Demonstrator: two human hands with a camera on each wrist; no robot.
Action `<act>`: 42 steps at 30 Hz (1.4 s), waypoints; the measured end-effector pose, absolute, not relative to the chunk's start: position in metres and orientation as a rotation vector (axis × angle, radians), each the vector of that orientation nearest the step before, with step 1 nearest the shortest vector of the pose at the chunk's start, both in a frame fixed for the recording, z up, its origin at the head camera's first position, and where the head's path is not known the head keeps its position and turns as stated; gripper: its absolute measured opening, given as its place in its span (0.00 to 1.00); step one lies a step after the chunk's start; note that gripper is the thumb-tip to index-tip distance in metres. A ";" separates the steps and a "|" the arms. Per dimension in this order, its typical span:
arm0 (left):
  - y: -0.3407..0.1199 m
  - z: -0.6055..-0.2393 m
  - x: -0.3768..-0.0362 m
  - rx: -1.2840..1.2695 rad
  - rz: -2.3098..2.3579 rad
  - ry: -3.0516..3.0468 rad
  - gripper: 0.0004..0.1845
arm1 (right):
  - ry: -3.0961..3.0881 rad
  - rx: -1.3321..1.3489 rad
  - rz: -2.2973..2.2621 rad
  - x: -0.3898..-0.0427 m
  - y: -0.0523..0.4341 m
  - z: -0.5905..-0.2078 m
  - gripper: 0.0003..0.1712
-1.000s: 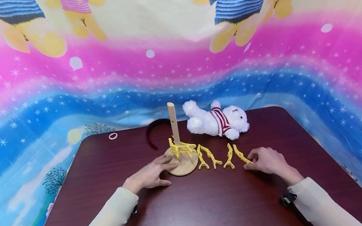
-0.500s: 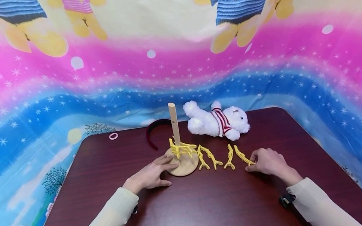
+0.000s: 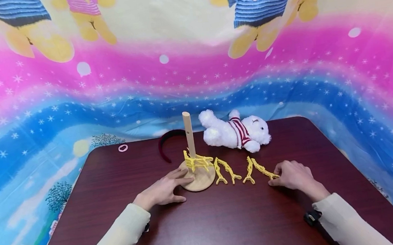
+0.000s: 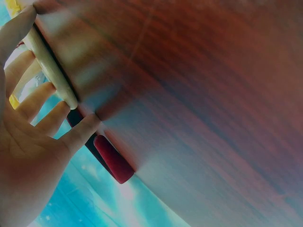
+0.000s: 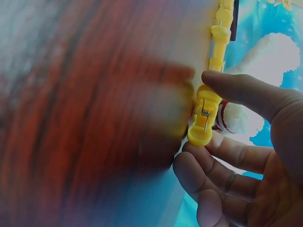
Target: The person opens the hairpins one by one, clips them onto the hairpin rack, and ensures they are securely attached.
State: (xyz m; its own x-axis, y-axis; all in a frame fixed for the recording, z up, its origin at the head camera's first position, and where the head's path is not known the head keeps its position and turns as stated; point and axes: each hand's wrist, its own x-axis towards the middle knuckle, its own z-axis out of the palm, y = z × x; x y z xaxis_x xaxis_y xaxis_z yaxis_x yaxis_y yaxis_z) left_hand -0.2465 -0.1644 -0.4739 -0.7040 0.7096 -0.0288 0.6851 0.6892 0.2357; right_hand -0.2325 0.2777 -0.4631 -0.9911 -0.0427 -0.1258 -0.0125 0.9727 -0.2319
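Tabletop (image 3: pixel 208 226): plush bear (image 3: pixel 235 131), headband (image 3: pixel 166 142), hair tie (image 3: pixel 123 148).

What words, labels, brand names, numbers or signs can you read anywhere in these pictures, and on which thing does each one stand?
None: no readable word, number or brand shows in any view.
The backdrop cloth carries only cartoon bears, stars and dots.
The plush bear has a striped shirt, no lettering.
The yellow clips, the wooden stand and the table are unmarked.

Dark red-brown table (image 3: pixel 209 234) with wooden peg stand (image 3: pixel 198 177), yellow clips (image 3: pixel 228 170), plush bear (image 3: pixel 235 131), headband (image 3: pixel 166 142), pink ring (image 3: pixel 123 148)
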 end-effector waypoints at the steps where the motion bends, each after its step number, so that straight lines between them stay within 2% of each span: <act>1: -0.164 -0.474 -0.246 1.152 0.316 2.779 0.36 | 2.992 -0.049 -0.355 -0.232 0.278 -0.463 0.19; 18: -0.165 -0.473 -0.246 1.137 0.334 2.771 0.36 | 3.065 -0.088 -0.436 -0.229 0.283 -0.454 0.19; 42: -0.164 -0.474 -0.245 1.138 0.324 2.774 0.36 | 3.203 -0.296 -0.637 -0.227 0.254 -0.430 0.20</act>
